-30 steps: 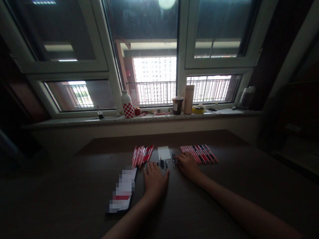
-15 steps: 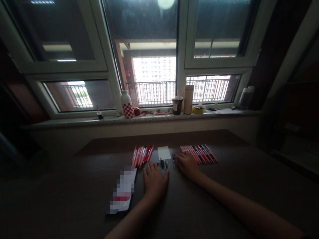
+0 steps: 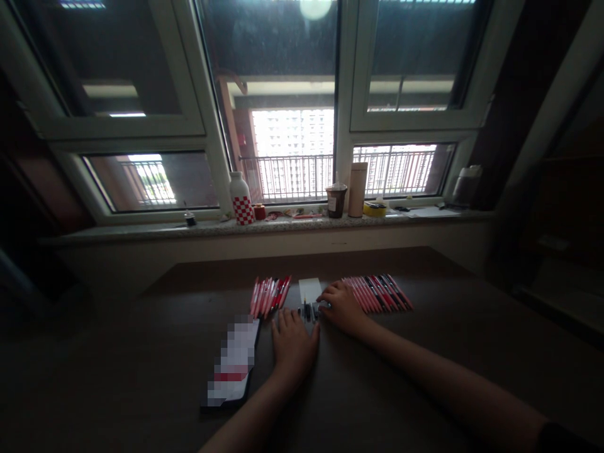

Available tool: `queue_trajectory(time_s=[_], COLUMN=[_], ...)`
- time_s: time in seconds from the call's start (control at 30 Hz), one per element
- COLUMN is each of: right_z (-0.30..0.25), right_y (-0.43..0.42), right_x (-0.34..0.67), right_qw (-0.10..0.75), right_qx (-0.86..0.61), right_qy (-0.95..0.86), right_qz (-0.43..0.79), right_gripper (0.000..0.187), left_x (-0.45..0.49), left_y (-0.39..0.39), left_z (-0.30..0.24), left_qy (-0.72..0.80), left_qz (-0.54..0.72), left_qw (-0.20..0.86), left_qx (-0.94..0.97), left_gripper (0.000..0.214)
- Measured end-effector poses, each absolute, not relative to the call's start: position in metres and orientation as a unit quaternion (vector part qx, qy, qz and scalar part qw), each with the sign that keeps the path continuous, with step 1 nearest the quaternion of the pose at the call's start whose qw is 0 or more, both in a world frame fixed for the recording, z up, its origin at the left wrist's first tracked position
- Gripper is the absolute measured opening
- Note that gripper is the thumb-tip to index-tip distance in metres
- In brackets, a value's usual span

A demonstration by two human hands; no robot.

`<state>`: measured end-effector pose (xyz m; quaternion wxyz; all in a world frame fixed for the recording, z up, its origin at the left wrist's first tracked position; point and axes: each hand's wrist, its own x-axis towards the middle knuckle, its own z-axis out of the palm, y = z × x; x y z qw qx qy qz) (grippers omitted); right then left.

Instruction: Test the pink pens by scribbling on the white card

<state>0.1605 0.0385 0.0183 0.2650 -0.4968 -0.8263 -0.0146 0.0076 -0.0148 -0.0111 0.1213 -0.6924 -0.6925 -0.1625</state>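
My left hand [image 3: 293,343] lies flat on the table with its fingers spread, holding nothing. Just beyond its fingers stands a small row of dark and clear pen parts [image 3: 308,311]. My right hand [image 3: 345,308] is at the right end of that row, fingers bent and thumb close to them around a small dark, shiny pen part [image 3: 324,304], mostly hidden by the fingertips. A whitish square of paper [image 3: 309,289] lies behind the row. Red, pink and black pens lie side by side in a left group [image 3: 270,296] and a right group [image 3: 380,292].
A dark-edged flat case or phone with a blurred-out top [image 3: 233,365] lies left of my left hand. On the windowsill [image 3: 207,229] stand a red-checked white bottle [image 3: 242,201], a drink cup [image 3: 336,201], a tan flask [image 3: 357,192] and yellow tape [image 3: 374,209].
My right hand has moved left toward the row, and the dark pen part at its fingertips has shifted left with it. My left hand stays in place.
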Motion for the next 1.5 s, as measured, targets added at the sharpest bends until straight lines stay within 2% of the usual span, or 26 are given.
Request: queue_trajectory(time_s=[0.67,0.97,1.2,1.5], right_z=[0.017,0.015,0.006,-0.003], right_y=[0.041,0.043,0.039,0.035], right_x=[0.148,0.158,0.172,0.177], right_qw=[0.239,0.289,0.314,0.370], right_qx=[-0.498,-0.506,-0.489,-0.489], right_qy=[-0.833,-0.813,-0.814,-0.790], right_qz=[-0.014,0.013,0.001,-0.004], right_gripper=[0.014,0.019,0.012,0.013], left_x=[0.008,0.008,0.009,0.009], left_y=[-0.015,-0.014,-0.015,-0.015], left_z=[-0.009,-0.011,-0.007,-0.008], left_qy=[-0.694,-0.691,-0.690,-0.659], left_qz=[-0.160,-0.174,-0.170,-0.208], left_qw=[0.112,0.127,0.134,0.157], left_qx=[-0.693,-0.690,-0.690,-0.705], left_gripper=[0.065,0.065,0.066,0.057])
